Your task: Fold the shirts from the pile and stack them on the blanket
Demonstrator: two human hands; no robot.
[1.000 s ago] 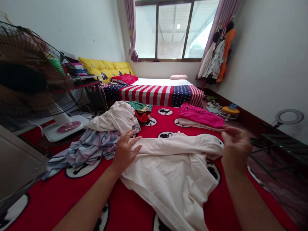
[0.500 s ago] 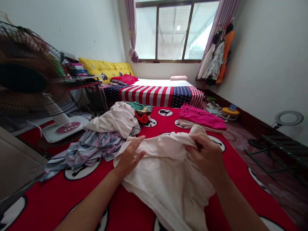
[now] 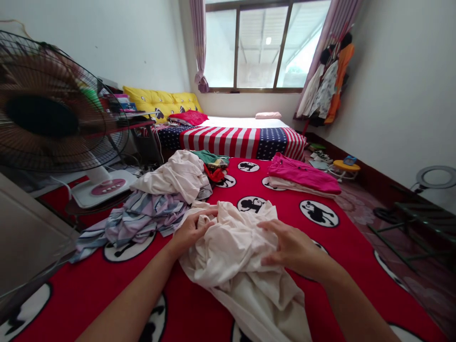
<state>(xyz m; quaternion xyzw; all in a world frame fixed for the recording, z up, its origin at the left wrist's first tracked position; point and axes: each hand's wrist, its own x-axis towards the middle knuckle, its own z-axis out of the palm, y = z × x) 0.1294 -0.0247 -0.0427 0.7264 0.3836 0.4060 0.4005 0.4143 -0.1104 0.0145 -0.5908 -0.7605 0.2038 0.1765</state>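
Observation:
A crumpled off-white garment [image 3: 242, 266] lies on the red patterned cloth in front of me, its upper part bunched and its lower part trailing toward me. At its upper left edge, my left hand [image 3: 194, 230] has fabric between thumb and fingers. My right hand [image 3: 290, 244] is open at the garment's right side, thumb and fingers apart, fingertips against the folds. What kind of garment it is, I cannot make out.
Left of it sits a heap of loose clothes [image 3: 178, 175] with a striped piece [image 3: 142, 213] beneath. Folded pink clothing [image 3: 302, 173] lies at the right. A fan [image 3: 42, 114] stands on the left, a dark metal rack [image 3: 423, 213] on the right, a bed [image 3: 228, 140] behind.
My right hand has let go of the raised edge and opened. The garment's upper part has dropped toward me into a bunch. My left hand has closed on fabric.

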